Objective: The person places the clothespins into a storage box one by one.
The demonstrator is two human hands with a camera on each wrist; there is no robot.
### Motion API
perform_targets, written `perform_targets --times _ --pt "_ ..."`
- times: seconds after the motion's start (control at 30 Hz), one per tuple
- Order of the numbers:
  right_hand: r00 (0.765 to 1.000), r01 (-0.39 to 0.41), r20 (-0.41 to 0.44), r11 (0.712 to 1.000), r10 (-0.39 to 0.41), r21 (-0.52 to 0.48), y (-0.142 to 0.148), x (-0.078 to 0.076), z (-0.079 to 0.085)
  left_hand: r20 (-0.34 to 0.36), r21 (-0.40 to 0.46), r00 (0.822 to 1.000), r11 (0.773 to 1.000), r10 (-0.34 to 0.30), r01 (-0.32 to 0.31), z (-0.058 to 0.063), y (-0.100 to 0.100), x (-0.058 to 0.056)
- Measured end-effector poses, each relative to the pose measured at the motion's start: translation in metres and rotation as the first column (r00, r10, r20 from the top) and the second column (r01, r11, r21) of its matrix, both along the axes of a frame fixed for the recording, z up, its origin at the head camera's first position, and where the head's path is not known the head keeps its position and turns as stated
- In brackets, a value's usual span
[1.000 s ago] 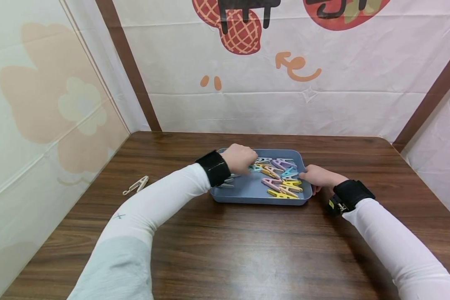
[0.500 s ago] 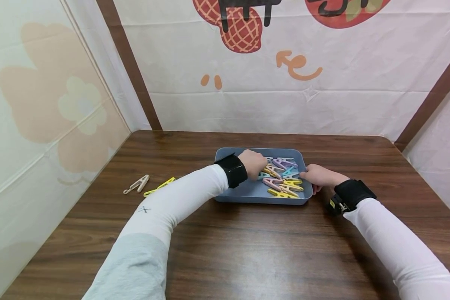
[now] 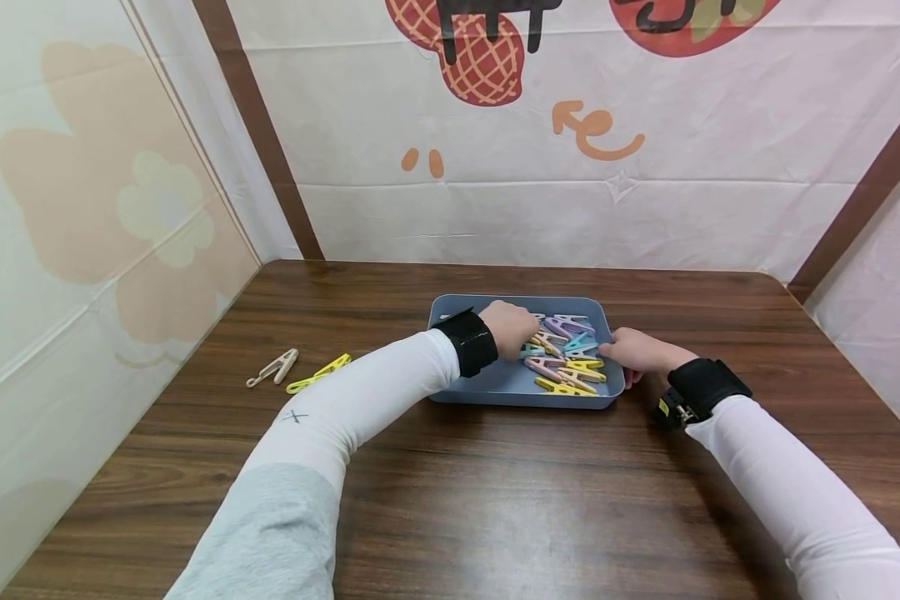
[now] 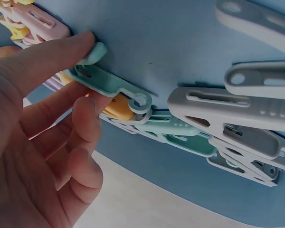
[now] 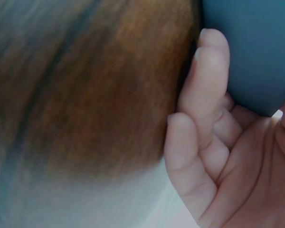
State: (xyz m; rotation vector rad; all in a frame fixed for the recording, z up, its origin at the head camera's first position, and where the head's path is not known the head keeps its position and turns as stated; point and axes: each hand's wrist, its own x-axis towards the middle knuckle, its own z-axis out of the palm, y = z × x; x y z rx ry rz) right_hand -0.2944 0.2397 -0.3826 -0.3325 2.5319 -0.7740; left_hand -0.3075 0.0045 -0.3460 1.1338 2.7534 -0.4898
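My left hand [image 3: 507, 327] is inside the blue tray [image 3: 521, 400], its back toward the head view and its fingertips hidden there. In the left wrist view, the thumb and fingers pinch a teal clothespin [image 4: 102, 81] over other clothespins. Among these are a pink clothespin [image 4: 38, 21], an orange clothespin [image 4: 118, 107] and, beside the hand, a grey clothespin [image 4: 213, 107]. At the tray's right end, my right hand [image 3: 641, 352] grips the wall, with the thumb at the rim and the fingers along the outside.
On the wooden table [image 3: 450, 500], a cream clothespin [image 3: 275, 367] and a yellow clothespin [image 3: 319, 374] lie left of the tray. Several coloured clothespins fill the tray's right half, among them a purple clothespin [image 3: 558, 327]. A printed cloth wall [image 3: 495, 221] stands behind the table.
My left hand has shifted right within the tray, and it now pinches the teal clothespin. The yellow clothespin on the table came into sight as the forearm moved. My right hand has stayed put.
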Motion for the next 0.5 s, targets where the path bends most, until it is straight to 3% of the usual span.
perform_targets --times 0.23,0.37,0.5 --pt "1.0 -0.007 0.002 1.0 0.007 -0.005 0.0 -0.001 -0.001 -0.059 0.054 0.996 0.996 -0.062 0.065 -0.005 -0.01 -0.003" --pt "1.0 -0.007 0.001 1.0 0.007 -0.01 0.0 0.0 -0.001 -0.08 0.123 0.993 0.988 -0.089 0.098 0.005 -0.024 0.002" --pt "1.0 -0.009 0.002 1.0 0.009 -0.006 -0.001 0.0 0.0 -0.072 0.2 0.995 0.976 -0.073 0.086 0.024 -0.049 0.015"
